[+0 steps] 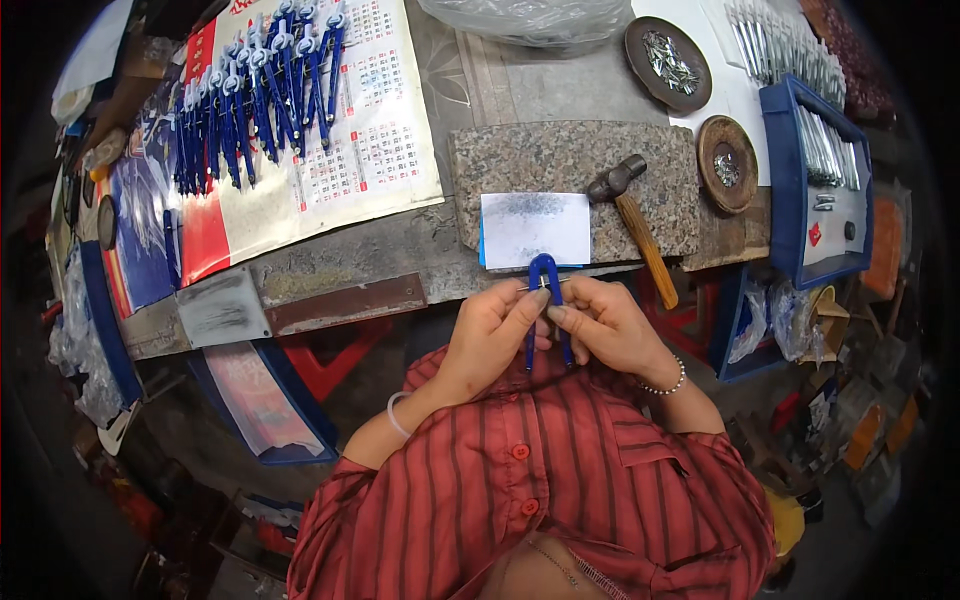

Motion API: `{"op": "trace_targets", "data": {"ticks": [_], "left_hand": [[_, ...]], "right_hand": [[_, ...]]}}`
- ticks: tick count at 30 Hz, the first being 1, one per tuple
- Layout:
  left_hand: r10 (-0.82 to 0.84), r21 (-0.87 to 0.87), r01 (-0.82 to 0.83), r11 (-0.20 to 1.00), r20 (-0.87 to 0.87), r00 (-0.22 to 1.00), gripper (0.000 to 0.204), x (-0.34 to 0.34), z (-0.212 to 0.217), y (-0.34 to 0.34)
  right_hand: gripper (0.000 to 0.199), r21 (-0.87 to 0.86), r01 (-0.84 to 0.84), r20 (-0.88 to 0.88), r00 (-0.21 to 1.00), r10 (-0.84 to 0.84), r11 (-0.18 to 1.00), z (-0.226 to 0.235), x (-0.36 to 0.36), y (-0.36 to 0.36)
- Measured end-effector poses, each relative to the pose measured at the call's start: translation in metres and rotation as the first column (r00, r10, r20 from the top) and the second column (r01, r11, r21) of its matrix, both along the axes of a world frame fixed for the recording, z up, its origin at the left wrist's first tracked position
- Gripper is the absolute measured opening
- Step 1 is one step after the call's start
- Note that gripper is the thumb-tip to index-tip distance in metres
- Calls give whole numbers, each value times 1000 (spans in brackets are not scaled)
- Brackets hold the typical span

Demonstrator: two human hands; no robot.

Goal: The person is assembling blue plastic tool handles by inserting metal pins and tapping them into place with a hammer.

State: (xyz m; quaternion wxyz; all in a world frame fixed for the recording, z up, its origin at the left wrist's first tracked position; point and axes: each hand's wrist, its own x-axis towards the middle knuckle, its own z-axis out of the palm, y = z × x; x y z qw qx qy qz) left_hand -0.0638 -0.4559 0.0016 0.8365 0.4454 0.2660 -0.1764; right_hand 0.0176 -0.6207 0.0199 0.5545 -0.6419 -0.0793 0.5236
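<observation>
Both hands meet at the near edge of the workbench around one blue compass-like tool (pixel 543 270) with two legs. My left hand (pixel 490 335) grips its left leg with the thumb up near the head. My right hand (pixel 605 325) pinches the right side, where a thin metal pin sticks out by the head. A white card (pixel 535 227) lies just beyond on a granite slab (pixel 560 160), and a wooden-handled hammer (pixel 635 225) rests on the slab to the right.
Several finished blue tools (pixel 250 100) lie in a row on a calendar sheet at the back left. Two round dishes of small metal parts (pixel 667 62) (pixel 727 162) and a blue tray of metal rods (pixel 825 170) stand at the right. Clutter surrounds the bench.
</observation>
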Motion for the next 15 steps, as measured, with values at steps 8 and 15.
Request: {"op": "trace_targets", "data": {"ticks": [8, 15], "left_hand": [[79, -24, -79, 997, 5, 997, 24, -2, -3, -9], [137, 13, -138, 990, 54, 989, 23, -2, -6, -15]], "right_hand": [[15, -12, -6, 5, 1000, 6, 1000, 2, 4, 4], [13, -31, 24, -13, 1000, -25, 999, 0, 3, 4]]}}
